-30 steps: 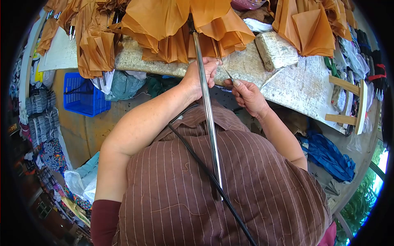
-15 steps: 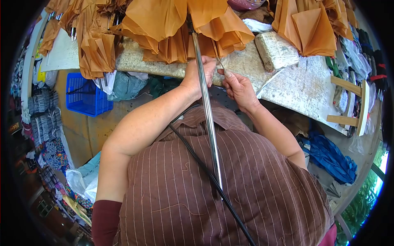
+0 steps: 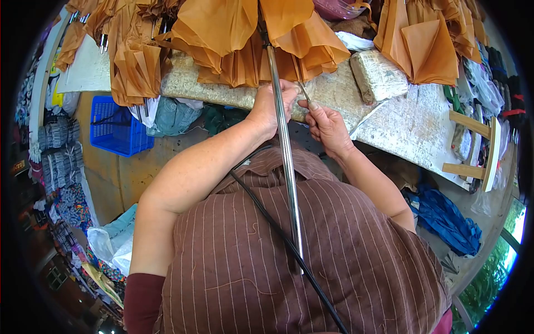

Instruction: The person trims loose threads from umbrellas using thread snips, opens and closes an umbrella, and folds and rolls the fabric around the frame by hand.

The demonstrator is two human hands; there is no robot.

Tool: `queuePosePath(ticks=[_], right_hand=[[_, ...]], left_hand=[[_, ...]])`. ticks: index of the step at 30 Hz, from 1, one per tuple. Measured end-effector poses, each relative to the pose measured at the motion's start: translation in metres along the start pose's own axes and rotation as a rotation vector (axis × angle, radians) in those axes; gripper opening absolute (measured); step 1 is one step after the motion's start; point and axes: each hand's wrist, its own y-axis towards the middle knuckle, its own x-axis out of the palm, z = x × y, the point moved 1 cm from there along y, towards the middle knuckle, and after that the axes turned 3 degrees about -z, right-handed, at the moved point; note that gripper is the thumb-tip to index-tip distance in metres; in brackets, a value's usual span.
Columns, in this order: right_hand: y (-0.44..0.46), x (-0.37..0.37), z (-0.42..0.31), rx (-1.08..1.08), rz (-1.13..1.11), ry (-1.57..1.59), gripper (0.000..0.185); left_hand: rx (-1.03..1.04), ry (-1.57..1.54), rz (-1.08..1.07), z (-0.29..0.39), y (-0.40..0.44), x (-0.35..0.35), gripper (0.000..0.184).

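An orange umbrella (image 3: 214, 25) is being held with its loose canopy spread over the edge of the bench (image 3: 411, 136), and its metal shaft (image 3: 287, 161) is being laid down along the striped brown apron (image 3: 367, 234). Near its lower end, the shaft is being crossed by a black cord (image 3: 261, 207).

The left hand (image 3: 268, 107) is being kept behind the shaft, just below the canopy's lower edge. Its fingers are being curled, but they are being partly hidden by the shaft, so what is being gripped cannot be told. By the right hand (image 3: 329, 127), a thin tool (image 3: 305, 93) is being pinched between thumb and forefinger, its tip being pointed up toward the canopy edge; whether the fabric is being touched cannot be told.

On the bench, a pale block (image 3: 380, 77) is being set to the right of the canopy, between it and more orange fabric (image 3: 429, 53). Below the bench's left part, a blue basket (image 3: 107, 141) is being kept.
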Motion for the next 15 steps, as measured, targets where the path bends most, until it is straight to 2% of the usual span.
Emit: queuePosePath(ticks=[5,6,9,10,11,13,15], right_hand=[[-0.001,-0.008,0.007,-0.039,-0.002,-0.152,0.033],[-0.001,-0.008,0.006,-0.067,0.007,-0.294,0.033],[-0.008,0.002,-0.003,-0.165,-0.017,-0.664,0.034],[-0.013,0.009,-0.013,-0.204,-0.052,-0.75,0.035],[-0.018,0.016,-0.02,-0.24,-0.085,-0.833,0.036],[-0.015,0.023,-0.024,-0.252,-0.095,-0.892,0.035],[-0.007,0.032,-0.021,-0.292,-0.092,-0.924,0.036]], left_hand=[[-0.125,0.19,-0.177,-0.001,-0.01,-0.009,0.018],[-0.154,0.167,-0.212,0.005,-0.022,-0.01,0.027],[-0.047,0.372,-0.122,0.009,-0.041,-0.032,0.029],[0.231,0.754,-0.05,0.015,-0.047,-0.042,0.026],[0.464,0.972,0.107,0.02,-0.057,-0.048,0.017],[0.871,1.066,0.231,0.031,-0.063,-0.06,0.011],[0.784,0.939,0.355,0.04,-0.067,-0.066,0.005]])
